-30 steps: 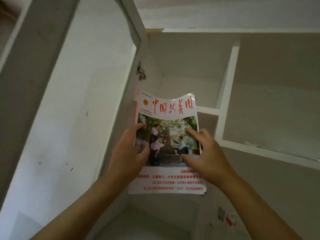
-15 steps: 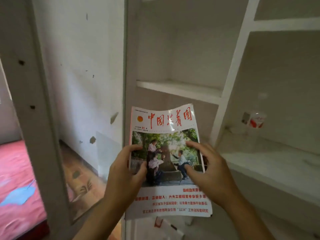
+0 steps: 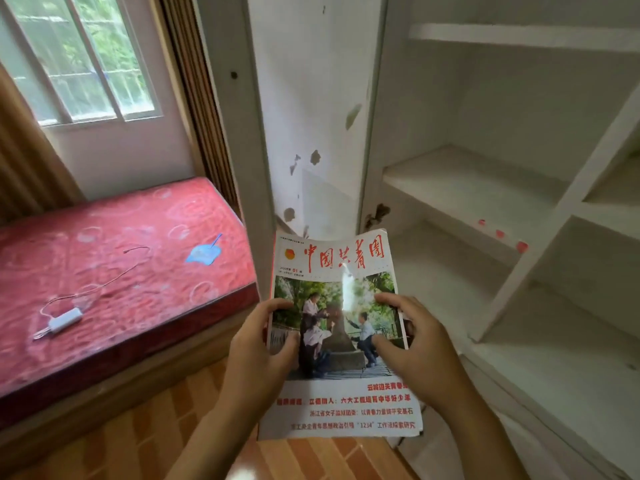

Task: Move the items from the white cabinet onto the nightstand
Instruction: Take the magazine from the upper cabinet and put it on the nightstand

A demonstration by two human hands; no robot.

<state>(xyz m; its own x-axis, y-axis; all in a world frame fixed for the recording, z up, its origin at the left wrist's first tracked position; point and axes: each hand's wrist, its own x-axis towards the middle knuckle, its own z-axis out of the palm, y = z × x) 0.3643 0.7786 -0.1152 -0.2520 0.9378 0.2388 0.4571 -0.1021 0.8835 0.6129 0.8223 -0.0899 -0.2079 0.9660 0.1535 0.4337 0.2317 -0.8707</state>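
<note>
A magazine with a white cover, red characters and a photo of people round a stone is held in front of me, outside the white cabinet. My left hand grips its left edge, thumb on the cover. My right hand grips its right edge, thumb and fingers curled over the cover. The cabinet's shelves to the right show nothing on them but a few red marks on one edge. No nightstand is in view.
The open cabinet door, white with chipped paint, stands just behind the magazine. To the left lies a red mattress on a wooden base, with a white charger and cable and a blue scrap. A window is above it.
The view has swung down and left from the upper cabinet shelves to the bed and window. Both hands have kept hold of the magazine and carried it lower, clear of the cabinet.
</note>
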